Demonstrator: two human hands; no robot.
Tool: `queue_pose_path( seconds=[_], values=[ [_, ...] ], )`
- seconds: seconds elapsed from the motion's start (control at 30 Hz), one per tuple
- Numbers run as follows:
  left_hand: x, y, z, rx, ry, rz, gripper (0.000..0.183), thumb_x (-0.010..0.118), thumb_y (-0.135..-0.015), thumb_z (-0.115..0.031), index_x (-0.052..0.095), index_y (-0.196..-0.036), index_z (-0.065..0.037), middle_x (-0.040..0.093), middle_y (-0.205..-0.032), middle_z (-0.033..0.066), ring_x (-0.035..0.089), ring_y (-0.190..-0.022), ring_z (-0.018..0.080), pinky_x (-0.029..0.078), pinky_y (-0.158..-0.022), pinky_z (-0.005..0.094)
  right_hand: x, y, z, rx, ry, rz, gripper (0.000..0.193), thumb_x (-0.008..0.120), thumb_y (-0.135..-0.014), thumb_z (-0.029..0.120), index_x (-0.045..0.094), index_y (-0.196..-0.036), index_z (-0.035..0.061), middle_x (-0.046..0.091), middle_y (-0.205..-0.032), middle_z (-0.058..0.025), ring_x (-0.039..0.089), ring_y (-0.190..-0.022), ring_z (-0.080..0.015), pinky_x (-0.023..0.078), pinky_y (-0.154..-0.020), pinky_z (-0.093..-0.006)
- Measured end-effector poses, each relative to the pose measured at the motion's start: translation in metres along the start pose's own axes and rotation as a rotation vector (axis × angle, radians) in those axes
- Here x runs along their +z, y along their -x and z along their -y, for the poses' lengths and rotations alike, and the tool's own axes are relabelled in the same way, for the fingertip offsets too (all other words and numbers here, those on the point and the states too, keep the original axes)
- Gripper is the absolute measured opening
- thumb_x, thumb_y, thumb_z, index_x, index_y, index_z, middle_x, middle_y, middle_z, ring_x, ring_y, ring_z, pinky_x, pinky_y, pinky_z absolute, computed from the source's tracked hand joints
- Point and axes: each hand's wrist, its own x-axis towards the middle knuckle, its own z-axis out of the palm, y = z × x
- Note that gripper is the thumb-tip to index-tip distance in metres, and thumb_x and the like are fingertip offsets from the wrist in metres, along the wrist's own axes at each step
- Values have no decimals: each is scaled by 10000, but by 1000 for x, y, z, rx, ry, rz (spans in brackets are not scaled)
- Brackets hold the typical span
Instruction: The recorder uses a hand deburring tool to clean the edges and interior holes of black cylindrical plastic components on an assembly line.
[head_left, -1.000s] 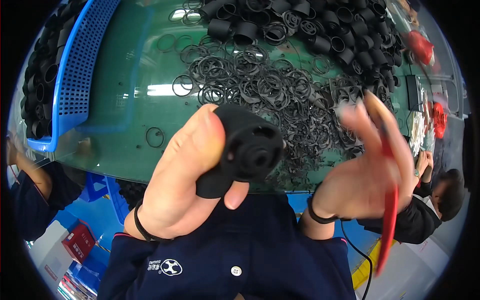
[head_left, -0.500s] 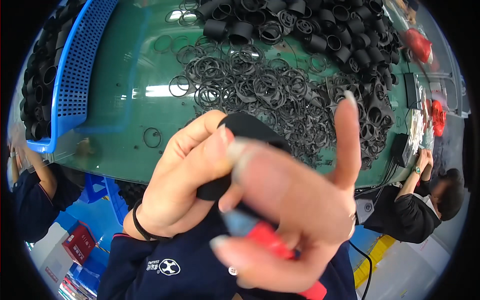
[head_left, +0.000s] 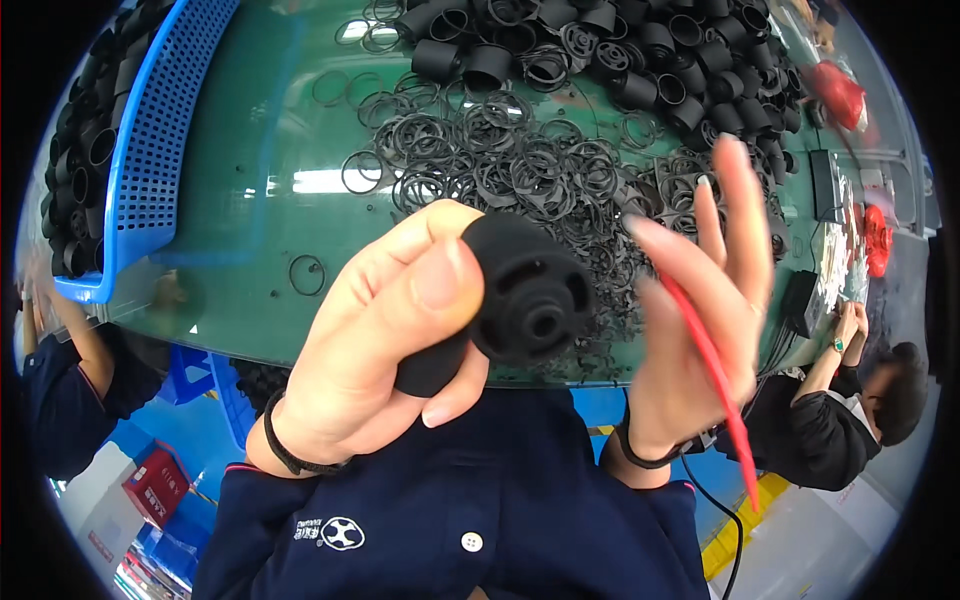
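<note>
My left hand (head_left: 365, 345) is wrapped round a black cylindrical part (head_left: 515, 245), thumb on its side. The part's end face shows curved slots and a raised hub with a central hole, tilted toward me. To the right, apart from it, my right hand (head_left: 695, 360) is raised and slightly blurred. A slim red-handled tool (head_left: 737, 435) lies across its palm, held there while several fingers stretch upward. The tool's working end is hidden, so its exact kind cannot be made out.
Thin black rings and scraps (head_left: 510, 150) lie heaped on the green table (head_left: 240, 180). Behind them is a pile of black cylinders (head_left: 690, 70). A blue perforated basket (head_left: 150, 160) with more cylinders stands at left. Co-workers (head_left: 830, 420) sit on both sides.
My right hand has moved away from the part to the right, and the red-handled tool has swung with it. My left hand has turned the part's slotted end into view.
</note>
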Motion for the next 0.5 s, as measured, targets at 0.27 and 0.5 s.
queue_pose_path(
  seconds=[0.27, 0.5],
  values=[
    [-6, 1, 5, 26, 87, 20, 194, 529, -841, -202, 485, -918, -28, 536, -772, 40, 451, -521, 44, 341, -372, 179, 9, -9, 34, -339, -218, 140, 339, 423, -841, 244, 498, -1041, -20, 488, -1087, -284, 554, -925, -360, 351, -909, -495],
    [7, -1, -5, 39, -200, -75, 525, 387, -875, -416, 353, -1082, 65, 494, -782, 236, 360, -306, 62, 260, -262, 143, 0, 1, 20, 433, -153, 8, 215, 565, -751, 12, 596, -961, -21, 571, -897, -111, 521, -788, -155, 412, -682, -250]
  ],
)
